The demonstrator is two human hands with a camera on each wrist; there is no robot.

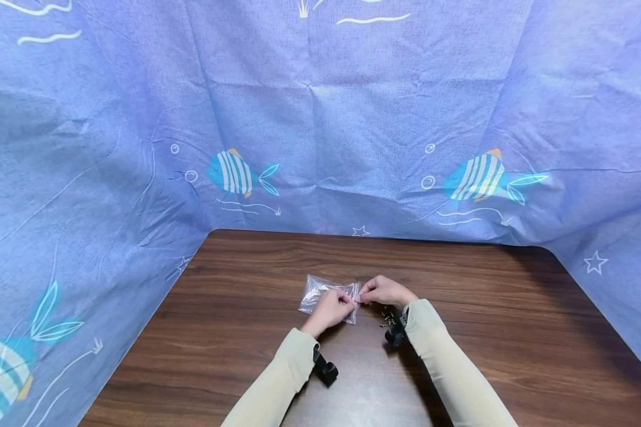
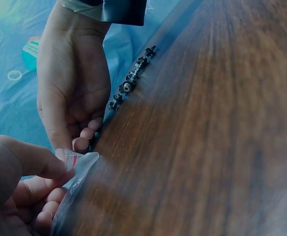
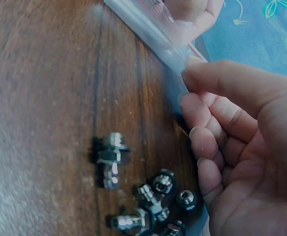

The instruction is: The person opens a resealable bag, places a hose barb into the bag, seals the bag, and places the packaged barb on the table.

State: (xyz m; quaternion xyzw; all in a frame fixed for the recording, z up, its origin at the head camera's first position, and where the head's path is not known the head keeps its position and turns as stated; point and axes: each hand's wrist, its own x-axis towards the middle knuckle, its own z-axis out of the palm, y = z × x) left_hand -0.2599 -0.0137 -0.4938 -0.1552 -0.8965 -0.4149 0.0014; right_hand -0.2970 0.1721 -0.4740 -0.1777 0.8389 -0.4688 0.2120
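A clear plastic zip bag (image 1: 314, 292) with a red seal line lies on the wooden table, its mouth end toward the right. My left hand (image 1: 331, 308) pinches the bag near its mouth between thumb and finger. At the bag's corner, the thumb and finger of my right hand (image 1: 383, 292) pinch the sealing strip (image 2: 73, 160). The two hands' fingertips are close together along this edge. Several small shiny metal threaded fittings (image 3: 113, 160) lie loose on the table just beside my right hand, partly under its wrist in the head view.
The brown wood-grain table (image 1: 235, 350) reaches back to a blue fish-patterned cloth (image 1: 363, 130) that hangs behind it and along the sides. Black wrist cameras sit on both cuffs; the right one (image 1: 395, 335) is close to the fittings.
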